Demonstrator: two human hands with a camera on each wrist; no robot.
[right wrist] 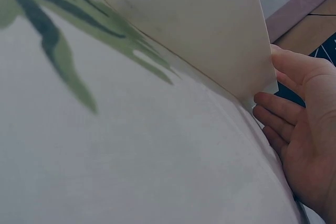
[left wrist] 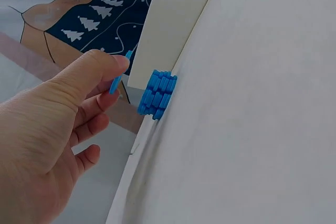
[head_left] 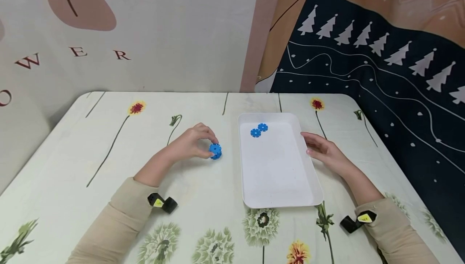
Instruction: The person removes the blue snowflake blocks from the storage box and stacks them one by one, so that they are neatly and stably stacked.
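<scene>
My left hand (head_left: 189, 143) pinches a thin blue notched disc (left wrist: 115, 84) between thumb and fingers. Close by, a small stack of blue notched discs (left wrist: 157, 95) stands on the table, apart from the held disc in the left wrist view. From the head view the held disc and the stack overlap. To the right lies a white rectangular tray (head_left: 279, 175), with two blue discs (head_left: 256, 133) side by side near its far left corner. My right hand (head_left: 327, 153) rests against the tray's right side, its fingers loosely bent and the thumb at the edge.
A pale flower-printed cloth covers the table (head_left: 109, 215). Behind it hangs a light wall cloth (head_left: 174, 34) with letters, and at the right a dark cloth (head_left: 363, 66) with white trees. Each sleeve carries a small black wrist camera (head_left: 168, 205).
</scene>
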